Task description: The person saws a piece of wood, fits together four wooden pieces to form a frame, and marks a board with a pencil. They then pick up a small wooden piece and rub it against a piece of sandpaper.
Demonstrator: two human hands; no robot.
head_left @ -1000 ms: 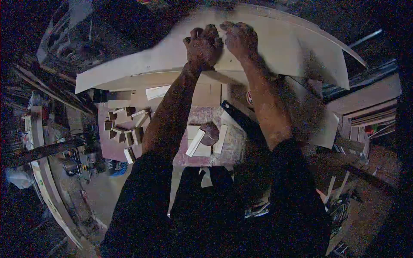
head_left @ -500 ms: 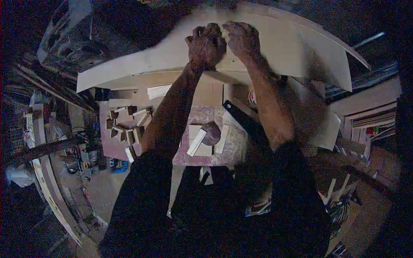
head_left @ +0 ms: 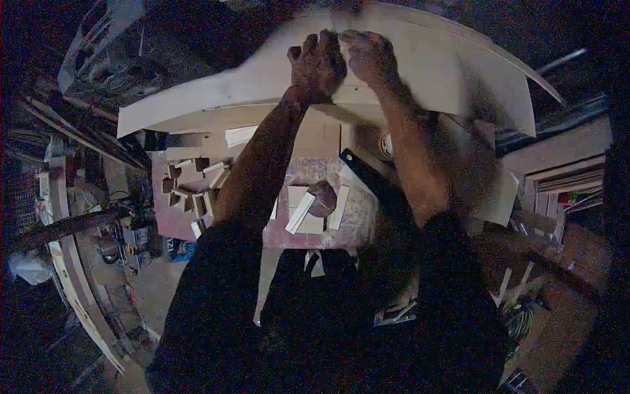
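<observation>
A large pale wooden panel [head_left: 243,92] with a curved outline lies across the far side of the bench. My left hand [head_left: 317,65] rests on its surface, palm down, fingers stretched and apart. Close beside it, my right hand [head_left: 373,60] is closed, its fingers bent inward and pressed together above the same panel. Whatever those fingers hold, if anything, is too dark and small to make out. Both forearms reach over the panel's near edge.
Nearer me, wood blocks [head_left: 300,211] and a round brown disc [head_left: 322,199] lie on a stained reddish worktop [head_left: 295,240]. Several small wood pieces [head_left: 190,190] sit to the left. A dark handsaw-like tool [head_left: 371,178] lies to the right. Long boards [head_left: 79,289] lean at far left.
My left hand's fingers have straightened and shifted slightly forward on the panel. My right hand stays almost in place, still closed.
</observation>
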